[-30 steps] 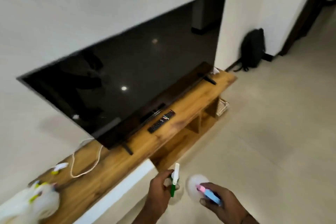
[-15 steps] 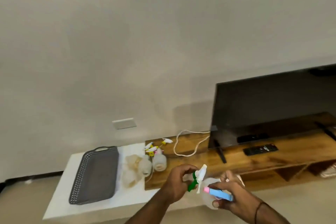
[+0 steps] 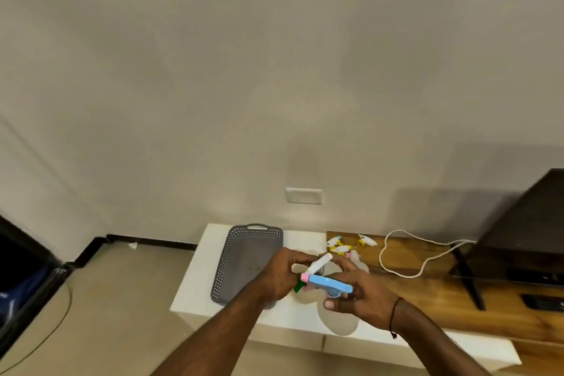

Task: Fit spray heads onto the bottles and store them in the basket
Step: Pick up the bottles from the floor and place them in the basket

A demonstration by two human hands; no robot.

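Observation:
My left hand [image 3: 279,276] grips a white spray head with a green trigger [image 3: 319,264]. My right hand [image 3: 360,294] holds a translucent bottle [image 3: 337,319] with a blue and pink spray head [image 3: 329,282] on top of it. Both hands hover close together above the white table [image 3: 195,290], just right of the grey perforated basket [image 3: 247,259], which looks empty. Several loose spray heads [image 3: 341,246] with yellow parts lie behind my hands, beside more translucent bottles [image 3: 361,262] that my hands partly hide.
A wooden TV bench [image 3: 427,293] adjoins the white table on the right, with a white cable [image 3: 406,256] and a black TV [image 3: 525,229] on it. A wall socket [image 3: 303,195] sits above the table. Dark furniture [image 3: 21,272] stands at the far left on a beige floor.
The view has swung left from the TV to the white table and basket. Both hands have come closer together, carrying the green spray head and the blue-headed bottle over the table.

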